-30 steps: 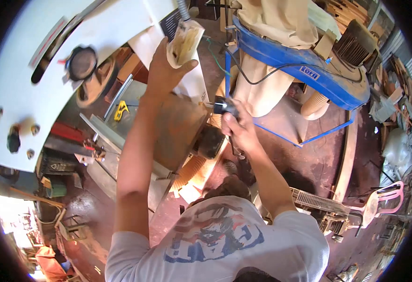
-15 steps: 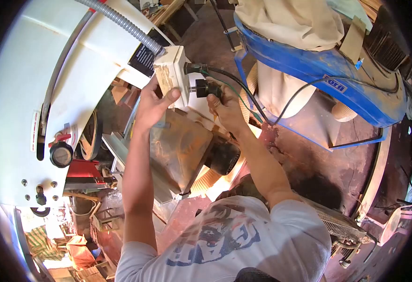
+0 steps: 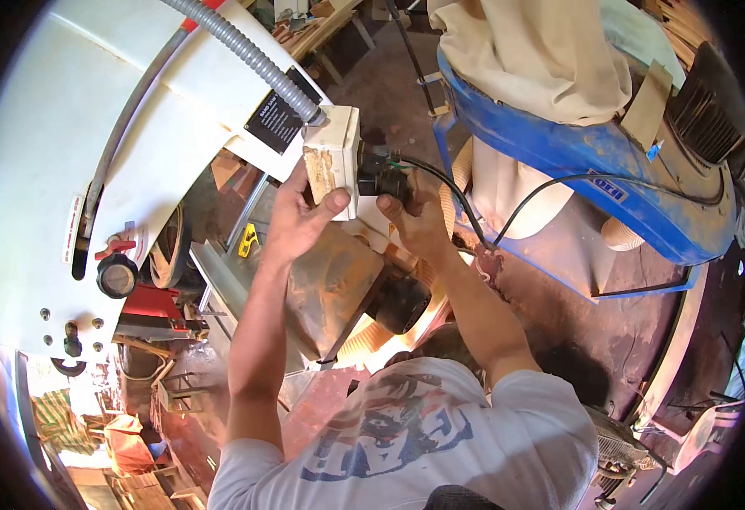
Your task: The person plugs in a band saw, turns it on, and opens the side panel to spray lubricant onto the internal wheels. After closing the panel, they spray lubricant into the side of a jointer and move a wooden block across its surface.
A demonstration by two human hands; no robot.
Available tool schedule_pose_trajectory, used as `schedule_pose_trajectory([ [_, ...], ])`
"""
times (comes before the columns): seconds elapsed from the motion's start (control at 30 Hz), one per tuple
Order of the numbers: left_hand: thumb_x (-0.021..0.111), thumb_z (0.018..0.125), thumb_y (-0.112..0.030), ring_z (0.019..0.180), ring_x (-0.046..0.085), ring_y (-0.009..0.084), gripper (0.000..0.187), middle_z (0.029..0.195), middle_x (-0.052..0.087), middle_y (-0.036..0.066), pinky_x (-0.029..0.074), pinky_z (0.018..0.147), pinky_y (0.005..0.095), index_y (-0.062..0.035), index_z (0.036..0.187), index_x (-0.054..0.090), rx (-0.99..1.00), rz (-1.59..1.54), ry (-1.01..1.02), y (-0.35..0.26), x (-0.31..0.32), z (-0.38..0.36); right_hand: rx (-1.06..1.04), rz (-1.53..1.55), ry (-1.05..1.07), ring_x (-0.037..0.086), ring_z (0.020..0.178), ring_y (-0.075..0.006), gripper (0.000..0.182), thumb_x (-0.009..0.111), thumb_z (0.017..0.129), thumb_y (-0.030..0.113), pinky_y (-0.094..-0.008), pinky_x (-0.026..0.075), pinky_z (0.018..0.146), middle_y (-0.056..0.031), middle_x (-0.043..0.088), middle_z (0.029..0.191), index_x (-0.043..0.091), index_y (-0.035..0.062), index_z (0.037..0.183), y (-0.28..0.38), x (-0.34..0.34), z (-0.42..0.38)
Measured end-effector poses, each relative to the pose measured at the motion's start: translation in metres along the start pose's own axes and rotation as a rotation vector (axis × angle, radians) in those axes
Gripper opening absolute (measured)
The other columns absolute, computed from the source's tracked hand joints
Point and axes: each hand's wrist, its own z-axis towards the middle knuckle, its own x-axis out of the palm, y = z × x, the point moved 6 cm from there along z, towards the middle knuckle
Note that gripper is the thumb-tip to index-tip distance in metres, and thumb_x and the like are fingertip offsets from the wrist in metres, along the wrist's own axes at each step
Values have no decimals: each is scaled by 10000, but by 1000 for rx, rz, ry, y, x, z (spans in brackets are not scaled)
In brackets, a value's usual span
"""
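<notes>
My left hand (image 3: 299,228) grips the lower part of a white electrical outlet box (image 3: 344,161), thumb on the near side. The box hangs at the end of a grey corrugated conduit (image 3: 245,61), and its front edge is stained brown. In my right hand (image 3: 422,224) is a black plug (image 3: 386,184), pressed up against the box's right face; its prongs are out of sight. Just above, a black cable (image 3: 442,174) with a thin green wire beside it runs from another black connector at the box. My right fingers are partly hidden behind the plug.
A large white band saw body (image 3: 58,170) fills the left, with a black label plate (image 3: 276,119) and a round black knob (image 3: 118,276). To the right stands a blue machine (image 3: 687,204) with a beige cloth bag (image 3: 534,59). A rusty metal housing (image 3: 330,276) lies below my hands.
My right hand has brought the plug left against the box, so the prongs seen earlier no longer show. The box sits slightly lower and farther right in view.
</notes>
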Motion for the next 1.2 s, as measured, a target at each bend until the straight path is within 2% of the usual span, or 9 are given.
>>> schedule_pose_trajectory([
  [0.33,800,893,-254,1218,547,172,747,1370,584,105,407,1078,333,22,1489,443,-71,98,-5,-9,-7,-4,-31,-136,80,539,948,-114,593,742,932,449,-290,453,837,-4,638,1071,559,39,1319,9,12,3],
  [0.53,775,913,-272,1347,491,233,823,1467,523,184,361,1143,349,49,1539,348,-80,157,-8,-10,-13,-8,221,-501,339,573,1028,-179,565,764,908,278,-361,455,943,-66,645,1098,523,9,1343,11,14,10],
  [0.63,777,902,-345,1405,449,271,898,1493,485,254,344,1163,368,119,1517,317,-67,177,-93,6,-23,-20,-2,-253,217,581,1119,-237,578,776,854,164,-397,451,996,-124,630,1182,515,-16,1337,-22,17,13],
  [0.7,782,884,-366,1386,483,313,918,1457,504,304,365,1153,387,130,1506,324,43,270,-232,11,-29,-35,34,-527,144,568,1181,-273,610,777,831,121,-406,443,1028,-153,611,1241,502,-28,1355,-22,9,7],
  [0.8,814,821,-239,1107,663,360,462,1173,671,205,517,971,406,-9,1184,646,111,363,-473,-17,-16,-105,-66,-809,31,560,1220,-316,647,761,821,85,-413,436,1058,-189,594,1290,483,-48,1390,-44,-17,-22],
  [0.93,802,802,-28,831,669,236,255,896,654,78,520,654,368,-114,764,564,292,223,-398,10,41,-235,47,-1007,-191,583,1107,-321,570,718,857,136,-408,470,983,-211,590,1199,510,-56,1352,-99,-72,-139],
  [1.0,751,876,-81,775,659,262,98,869,645,97,540,717,378,-56,941,682,-161,121,-174,24,57,-299,242,-1111,-128,608,1011,-314,420,700,866,124,-410,472,949,-213,610,1060,581,-68,1220,-120,-83,-202],
  [1.03,709,921,-126,841,694,290,207,940,696,125,556,782,381,-46,1112,713,-122,119,-176,38,57,-332,272,-1052,68,620,971,-329,341,701,870,127,-416,479,914,-216,627,1009,610,-51,1146,-120,-76,-230],
  [1.2,716,932,-197,1005,712,322,304,1122,725,170,563,877,394,-33,1188,700,-463,101,-355,71,19,-485,268,-1054,865,652,851,-403,194,705,872,207,-464,514,742,-198,683,845,684,28,944,-126,11,-351],
])
